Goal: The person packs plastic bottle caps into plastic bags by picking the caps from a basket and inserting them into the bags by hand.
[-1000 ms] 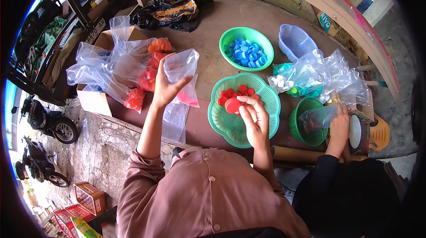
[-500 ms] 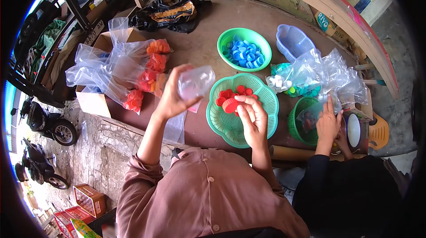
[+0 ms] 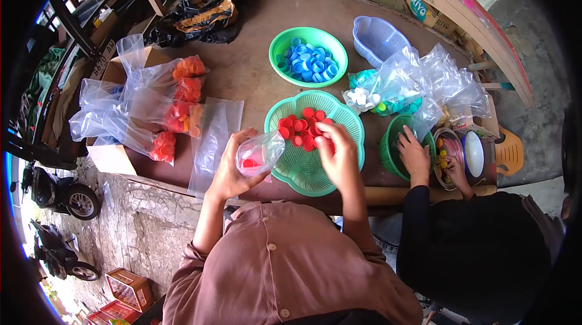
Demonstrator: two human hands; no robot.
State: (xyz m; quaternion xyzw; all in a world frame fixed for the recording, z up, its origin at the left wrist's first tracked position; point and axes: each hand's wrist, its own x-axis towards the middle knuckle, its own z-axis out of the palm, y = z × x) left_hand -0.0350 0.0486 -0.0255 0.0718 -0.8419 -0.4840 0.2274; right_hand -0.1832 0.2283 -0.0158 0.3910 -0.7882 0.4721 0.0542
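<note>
My left hand (image 3: pixel 229 170) is closed around a clear plastic bag (image 3: pixel 265 150), with red bottle caps (image 3: pixel 248 163) at the bottom of it. My right hand (image 3: pixel 341 154) reaches into a light green, scallop-edged basket (image 3: pixel 284 175). Its thumb and fingers are apart at the edge of a pile of red bottle caps (image 3: pixel 301 125), with no cap plainly lifted. A round green basin (image 3: pixel 276 48) of blue caps stands just behind the basket.
Filled bags of orange-red caps (image 3: pixel 188 90) and flat plastic sheets (image 3: pixel 213 137) lie left. At right are a purple basket (image 3: pixel 381 43), bagged caps (image 3: pixel 397 106) and a dark green basket (image 3: pixel 394 152). A co-worker's hands (image 3: pixel 415 158) work there among yellow caps.
My right hand has let go of the red caps it held and moved to the pile. The bag in my left hand has come lower, with red caps now visible inside.
</note>
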